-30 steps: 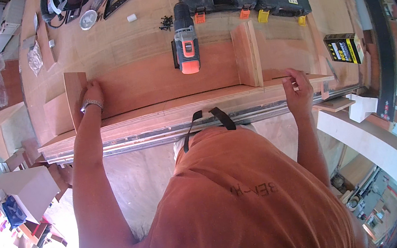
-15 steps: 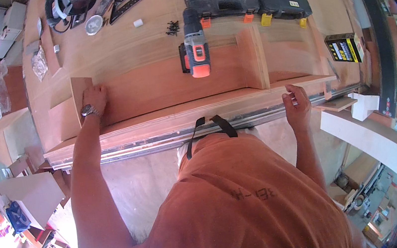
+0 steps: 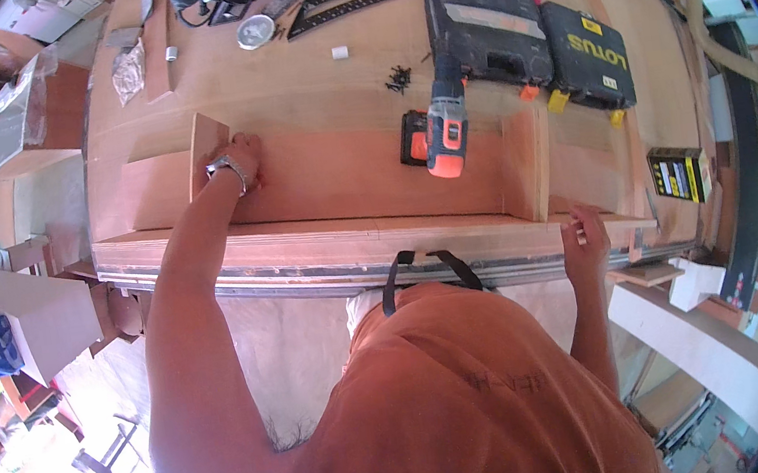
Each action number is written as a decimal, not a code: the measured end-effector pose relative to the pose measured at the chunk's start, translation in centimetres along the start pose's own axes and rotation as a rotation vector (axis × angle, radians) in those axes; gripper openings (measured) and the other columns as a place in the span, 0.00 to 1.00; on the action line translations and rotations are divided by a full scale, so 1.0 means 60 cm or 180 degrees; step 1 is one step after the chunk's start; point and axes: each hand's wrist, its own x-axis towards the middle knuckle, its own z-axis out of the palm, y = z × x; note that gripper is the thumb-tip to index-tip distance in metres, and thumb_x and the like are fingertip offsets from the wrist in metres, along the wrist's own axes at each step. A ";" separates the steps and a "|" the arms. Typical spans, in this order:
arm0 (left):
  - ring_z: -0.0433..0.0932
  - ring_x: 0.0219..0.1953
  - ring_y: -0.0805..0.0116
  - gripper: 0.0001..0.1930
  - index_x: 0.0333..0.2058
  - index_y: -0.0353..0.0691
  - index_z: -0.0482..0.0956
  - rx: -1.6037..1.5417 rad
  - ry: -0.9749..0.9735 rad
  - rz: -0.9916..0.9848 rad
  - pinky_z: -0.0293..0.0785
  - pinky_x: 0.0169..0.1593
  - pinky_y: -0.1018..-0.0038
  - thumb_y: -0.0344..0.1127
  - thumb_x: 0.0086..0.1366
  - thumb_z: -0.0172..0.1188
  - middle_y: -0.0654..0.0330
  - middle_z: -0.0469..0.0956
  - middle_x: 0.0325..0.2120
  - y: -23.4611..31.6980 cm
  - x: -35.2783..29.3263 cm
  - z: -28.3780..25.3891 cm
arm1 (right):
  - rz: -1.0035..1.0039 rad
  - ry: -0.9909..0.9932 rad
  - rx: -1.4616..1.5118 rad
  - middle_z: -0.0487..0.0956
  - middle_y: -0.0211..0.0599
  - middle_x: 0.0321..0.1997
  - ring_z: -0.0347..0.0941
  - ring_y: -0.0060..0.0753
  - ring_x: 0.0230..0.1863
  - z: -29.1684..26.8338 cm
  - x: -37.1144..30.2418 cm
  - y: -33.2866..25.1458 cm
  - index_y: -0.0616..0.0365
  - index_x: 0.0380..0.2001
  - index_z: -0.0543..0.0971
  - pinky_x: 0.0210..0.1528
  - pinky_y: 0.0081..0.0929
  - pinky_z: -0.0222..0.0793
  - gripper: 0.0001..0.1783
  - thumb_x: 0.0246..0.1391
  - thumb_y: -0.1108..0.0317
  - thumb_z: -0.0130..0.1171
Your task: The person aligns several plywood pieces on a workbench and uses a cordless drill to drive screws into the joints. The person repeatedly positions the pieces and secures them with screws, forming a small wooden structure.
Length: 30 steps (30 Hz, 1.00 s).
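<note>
"Where does the workpiece lie?"

"The wooden assembly (image 3: 332,174) runs along the near edge of the table (image 3: 273,88): a long panel with a narrow strip down its front. The left upright (image 3: 207,149) stands toward the near left corner, the right upright (image 3: 522,160) toward the near right."

"And the hands?"

"The left hand (image 3: 243,156) is just beside the left upright's inner face, fingers bent and close together; I can't tell whether they pinch anything. The right hand (image 3: 587,243) is at the strip's right end, fingers curled toward the thumb. Whether something sits between them, I can't tell."

"How far along is it?"

"Partly built, I'd judge. Both uprights stand in position, but whether they're fastened doesn't show. Dark screws (image 3: 398,79) lie in a loose heap, so those at least are unused, and nobody holds the drill (image 3: 448,132)."

"What's it made of?"

"Reddish-brown wood, smooth, flat and straight-sided, probably plywood. The uprights are plain rectangular boards. The drill is dark grey and orange, its casing rounded."
</note>
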 end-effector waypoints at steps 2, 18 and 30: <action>0.73 0.55 0.46 0.20 0.59 0.46 0.66 -0.0141 0.0092 0.0024 0.71 0.55 0.53 0.37 0.69 0.44 0.45 0.67 0.54 0.000 -0.014 0.004 | 0.0034 0.0008 -0.0111 0.78 0.42 0.42 0.75 0.37 0.35 -0.004 -0.002 0.005 0.58 0.45 0.79 0.36 0.33 0.73 0.17 0.50 0.75 0.61; 0.64 0.63 0.49 0.33 0.60 0.55 0.66 -0.0018 -0.0059 0.0215 0.65 0.61 0.46 0.38 0.55 0.66 0.55 0.67 0.58 0.010 -0.019 -0.042 | -0.0041 -0.0150 -0.0141 0.78 0.43 0.40 0.75 0.39 0.35 0.003 0.011 0.016 0.59 0.44 0.79 0.36 0.34 0.73 0.14 0.51 0.73 0.61; 0.76 0.53 0.50 0.13 0.44 0.46 0.82 -0.0106 0.0561 0.0128 0.74 0.54 0.53 0.38 0.62 0.56 0.48 0.76 0.51 0.003 0.116 -0.029 | -0.0113 -0.0186 -0.0116 0.78 0.45 0.42 0.74 0.40 0.37 -0.004 -0.005 0.021 0.59 0.45 0.79 0.37 0.35 0.72 0.16 0.50 0.75 0.60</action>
